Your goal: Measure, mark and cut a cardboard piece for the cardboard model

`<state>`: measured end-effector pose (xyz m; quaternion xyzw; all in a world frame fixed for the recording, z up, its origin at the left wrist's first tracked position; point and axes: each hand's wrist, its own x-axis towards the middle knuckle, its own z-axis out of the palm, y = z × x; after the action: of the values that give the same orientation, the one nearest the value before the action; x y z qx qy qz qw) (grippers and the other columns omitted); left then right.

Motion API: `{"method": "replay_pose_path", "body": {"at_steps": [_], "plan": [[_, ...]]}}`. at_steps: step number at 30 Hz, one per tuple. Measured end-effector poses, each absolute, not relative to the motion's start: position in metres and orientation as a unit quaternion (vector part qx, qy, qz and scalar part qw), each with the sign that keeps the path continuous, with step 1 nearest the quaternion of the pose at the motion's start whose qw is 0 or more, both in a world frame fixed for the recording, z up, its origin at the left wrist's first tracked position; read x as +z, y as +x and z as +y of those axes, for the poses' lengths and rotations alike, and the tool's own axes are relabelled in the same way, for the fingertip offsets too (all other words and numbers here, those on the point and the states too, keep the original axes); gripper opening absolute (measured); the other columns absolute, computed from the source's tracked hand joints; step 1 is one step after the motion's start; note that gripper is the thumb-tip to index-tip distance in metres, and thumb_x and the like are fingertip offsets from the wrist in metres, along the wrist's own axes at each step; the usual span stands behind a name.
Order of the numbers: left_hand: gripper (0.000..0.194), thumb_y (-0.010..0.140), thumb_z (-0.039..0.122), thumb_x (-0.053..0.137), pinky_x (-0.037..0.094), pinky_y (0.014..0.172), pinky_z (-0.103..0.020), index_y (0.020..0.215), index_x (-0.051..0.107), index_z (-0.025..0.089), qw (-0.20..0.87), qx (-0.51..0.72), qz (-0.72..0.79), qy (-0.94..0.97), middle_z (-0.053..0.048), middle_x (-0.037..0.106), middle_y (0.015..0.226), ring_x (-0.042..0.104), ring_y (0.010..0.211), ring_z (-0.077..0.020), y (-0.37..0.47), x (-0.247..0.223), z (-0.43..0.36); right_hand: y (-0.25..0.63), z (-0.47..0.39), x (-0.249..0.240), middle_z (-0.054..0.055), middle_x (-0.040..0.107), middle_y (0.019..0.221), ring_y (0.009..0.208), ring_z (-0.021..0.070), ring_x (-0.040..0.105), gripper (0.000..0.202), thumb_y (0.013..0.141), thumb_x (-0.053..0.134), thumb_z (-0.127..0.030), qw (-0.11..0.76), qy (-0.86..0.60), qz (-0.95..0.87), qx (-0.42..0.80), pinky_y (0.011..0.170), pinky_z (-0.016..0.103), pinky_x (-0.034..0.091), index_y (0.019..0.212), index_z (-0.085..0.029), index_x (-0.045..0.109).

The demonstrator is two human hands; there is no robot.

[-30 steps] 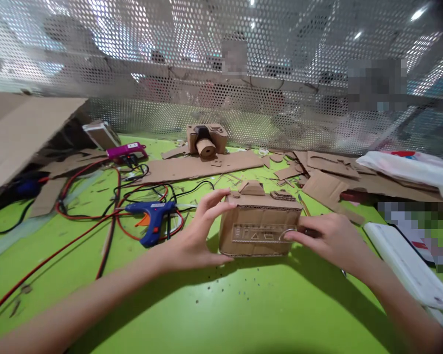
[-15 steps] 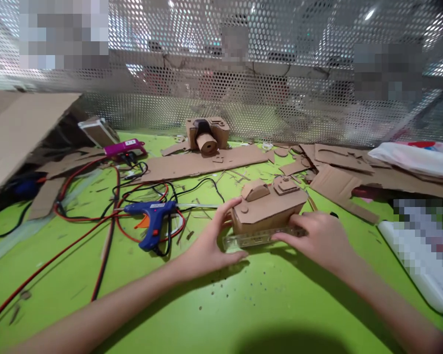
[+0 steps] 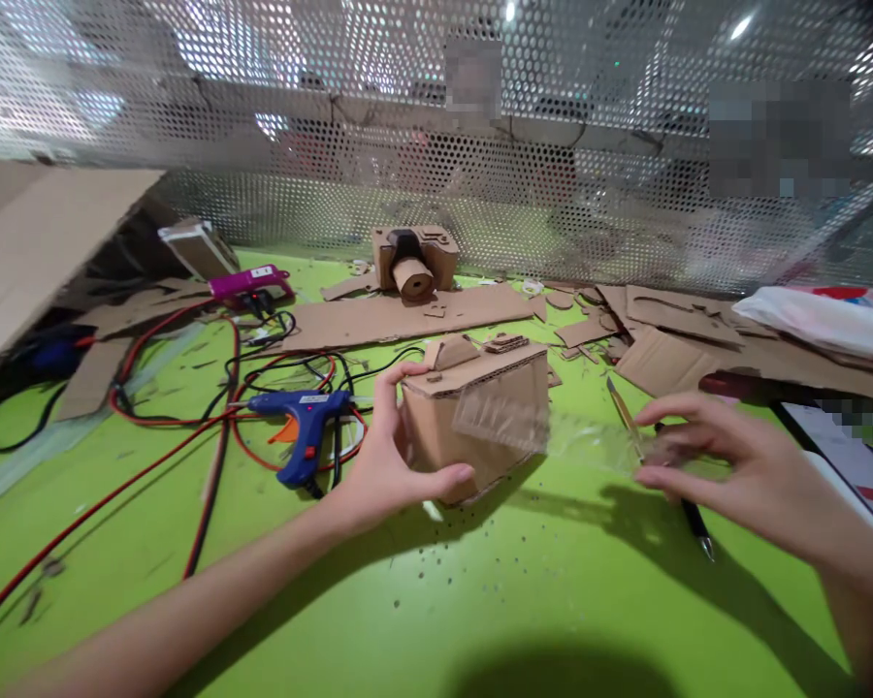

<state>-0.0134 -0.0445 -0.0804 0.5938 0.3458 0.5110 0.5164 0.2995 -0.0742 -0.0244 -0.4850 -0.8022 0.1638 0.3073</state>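
Observation:
My left hand (image 3: 385,456) grips the left end of a cardboard camera model (image 3: 472,417), thumb at its near side and fingers behind. The model stands tilted on the green table, with a rounded hump and small stacked pieces on its top. In my right hand (image 3: 727,465) is a clear plastic ruler (image 3: 574,436), pinched at its right end. The ruler is blurred, and its left part passes in front of the model; whether they touch I cannot tell. A yellow craft knife (image 3: 624,412) and a black pen (image 3: 696,531) lie by my right fingers.
A blue glue gun (image 3: 302,427) with red and black cables lies left. Behind stands another cardboard camera (image 3: 414,262) beside a long cardboard strip (image 3: 378,320). Cardboard scraps (image 3: 669,359) and a white plastic bag (image 3: 822,315) are at right; a perforated metal screen (image 3: 335,194) borders the back.
My right hand has moved right, drawing the ruler away from the model's base. The model has turned and shifted left in my left hand. The pen and knife show more now.

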Motion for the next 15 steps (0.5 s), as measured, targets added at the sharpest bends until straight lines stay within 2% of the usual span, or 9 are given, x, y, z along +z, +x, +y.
{"method": "replay_pose_path", "body": {"at_steps": [2,5,7,9,10,11,12,13,15], "plan": [[0.084,0.061,0.030,0.087,0.055,0.085,-0.037,0.118,0.027,0.035,0.521,0.514,0.357,0.580,-0.004,0.054,0.119,0.060,0.107,-0.0244,-0.015,-0.076,-0.043,0.319,-0.077,-0.018,-0.002,0.073,0.067,0.055,0.0201,0.072,0.029,0.086,0.070,-0.038,0.384,-0.488,-0.744,0.246,0.049,0.027,0.059,0.107,-0.033,0.053],[0.084,0.060,0.030,0.088,0.056,0.084,-0.039,0.118,0.028,0.034,0.536,0.517,0.365,0.559,-0.004,0.056,0.115,0.061,0.104,-0.0250,-0.016,-0.072,-0.042,0.338,-0.080,-0.015,0.007,0.075,0.099,0.080,0.0257,0.076,0.014,0.091,0.063,-0.036,0.498,-0.516,-0.659,0.227,0.065,0.034,0.063,0.105,-0.034,0.061],[0.085,0.060,0.032,0.087,0.056,0.084,-0.040,0.120,0.027,0.034,0.553,0.517,0.367,0.540,-0.003,0.058,0.113,0.062,0.102,-0.0249,-0.015,-0.071,-0.043,0.339,-0.083,-0.014,0.011,0.067,0.127,0.099,0.0325,0.072,0.028,0.092,0.058,-0.046,0.486,-0.508,-0.668,0.243,0.075,0.042,0.064,0.117,-0.035,0.064],[0.086,0.060,0.036,0.086,0.056,0.085,-0.041,0.122,0.026,0.034,0.580,0.510,0.369,0.517,-0.004,0.060,0.113,0.062,0.103,-0.0258,-0.014,-0.070,-0.044,0.331,-0.088,-0.011,0.010,0.062,0.136,0.097,0.0354,0.072,0.047,0.087,0.062,-0.055,0.438,-0.478,-0.719,0.251,0.074,0.047,0.063,0.131,-0.038,0.057],[0.086,0.060,0.038,0.085,0.056,0.086,-0.042,0.122,0.026,0.034,0.595,0.504,0.369,0.506,-0.005,0.060,0.114,0.063,0.104,-0.0267,-0.013,-0.070,-0.045,0.324,-0.090,-0.009,0.008,0.067,0.129,0.087,0.0333,0.074,0.049,0.085,0.066,-0.053,0.426,-0.474,-0.740,0.214,0.070,0.047,0.063,0.131,-0.040,0.055],[0.086,0.060,0.039,0.084,0.056,0.087,-0.043,0.123,0.026,0.033,0.611,0.495,0.368,0.496,-0.006,0.060,0.117,0.063,0.105,-0.0277,-0.013,-0.070,-0.046,0.314,-0.093,-0.007,0.004,0.075,0.110,0.076,0.0287,0.075,0.033,0.088,0.065,-0.045,0.433,-0.498,-0.741,0.122,0.064,0.042,0.061,0.120,-0.040,0.061],[0.086,0.059,0.039,0.083,0.056,0.087,-0.044,0.123,0.026,0.032,0.625,0.487,0.367,0.488,-0.007,0.060,0.119,0.063,0.106,-0.0287,-0.013,-0.070,-0.047,0.304,-0.095,-0.004,0.001,0.076,0.085,0.067,0.0246,0.073,0.012,0.091,0.062,-0.037,0.425,-0.517,-0.743,0.010,0.059,0.038,0.058,0.103,-0.037,0.066],[0.085,0.059,0.039,0.083,0.056,0.087,-0.045,0.123,0.027,0.032,0.636,0.479,0.365,0.482,-0.007,0.060,0.120,0.064,0.106,-0.0296,-0.013,-0.069,-0.048,0.292,-0.096,-0.001,-0.001,0.072,0.069,0.060,0.0212,0.069,0.010,0.093,0.059,-0.031,0.400,-0.502,-0.763,-0.076,0.055,0.034,0.054,0.087,-0.034,0.067],[0.085,0.058,0.037,0.084,0.056,0.087,-0.045,0.123,0.029,0.032,0.649,0.468,0.362,0.478,-0.007,0.062,0.118,0.064,0.105,-0.0299,-0.013,-0.069,-0.050,0.267,-0.094,0.004,0.003,0.069,0.068,0.056,0.0196,0.062,0.022,0.098,0.050,-0.033,0.315,-0.421,-0.837,-0.153,0.052,0.034,0.046,0.087,-0.026,0.067]]}}
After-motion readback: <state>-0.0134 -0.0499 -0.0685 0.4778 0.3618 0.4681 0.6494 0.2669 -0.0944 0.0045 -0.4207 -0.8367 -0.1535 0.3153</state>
